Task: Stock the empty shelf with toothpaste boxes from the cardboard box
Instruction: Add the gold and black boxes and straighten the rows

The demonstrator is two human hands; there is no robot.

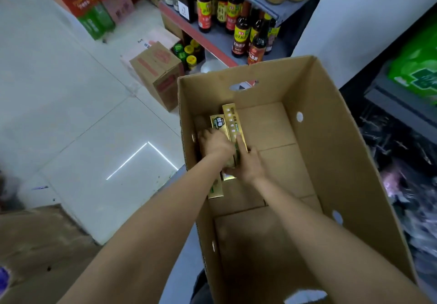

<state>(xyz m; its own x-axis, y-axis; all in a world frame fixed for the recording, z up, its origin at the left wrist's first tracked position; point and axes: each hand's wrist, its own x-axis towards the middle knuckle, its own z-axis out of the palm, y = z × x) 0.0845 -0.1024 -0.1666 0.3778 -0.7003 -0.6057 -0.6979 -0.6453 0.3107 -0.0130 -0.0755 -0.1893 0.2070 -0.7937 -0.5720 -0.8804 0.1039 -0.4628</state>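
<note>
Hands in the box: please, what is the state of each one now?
Left hand: fingers curled on a gold toothpaste box in the cardboard box.
Right hand: grips another gold box.

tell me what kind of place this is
Most likely a small grocery shop or its stockroom. Shelves hold rows of labelled sauce bottles, sealed cartons sit on the tiled floor, and both hands reach for gold toothpaste boxes in an open cardboard box.

Dim, soft overall, edges bowed and blurred, glare on floor (132, 159)
</note>
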